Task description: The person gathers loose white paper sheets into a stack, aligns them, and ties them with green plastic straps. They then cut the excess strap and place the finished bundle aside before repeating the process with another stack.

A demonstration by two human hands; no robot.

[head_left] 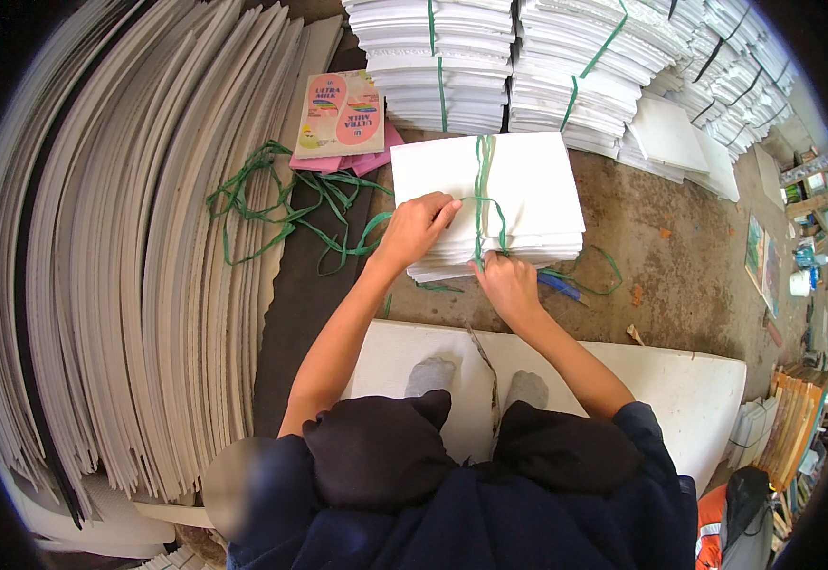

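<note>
A stack of white sheets (pixel 537 180) lies on the floor in front of me. Green plastic twine (pixel 482 166) runs across its top from the far edge to the near edge. On the left part of the top sheet, my left hand (pixel 420 226) is closed, with thumb and finger pinching the twine where a length crosses sideways. At the near edge of the stack, my right hand (pixel 511 285) is closed on the twine, its fingertips partly hidden. A loop of twine arcs between the two hands. Beside my right hand lies a blue-handled tool (pixel 561 285), partly covered.
Tall rows of pale cardboard sheets (pixel 148 247) fill the left. Tied white bundles (pixel 433 66) stand behind the stack. Tangled green twine (pixel 285 204) and a pink printed carton sheet (pixel 340 114) lie left. My feet rest on a white board (pixel 623 370). Clutter lines the right wall.
</note>
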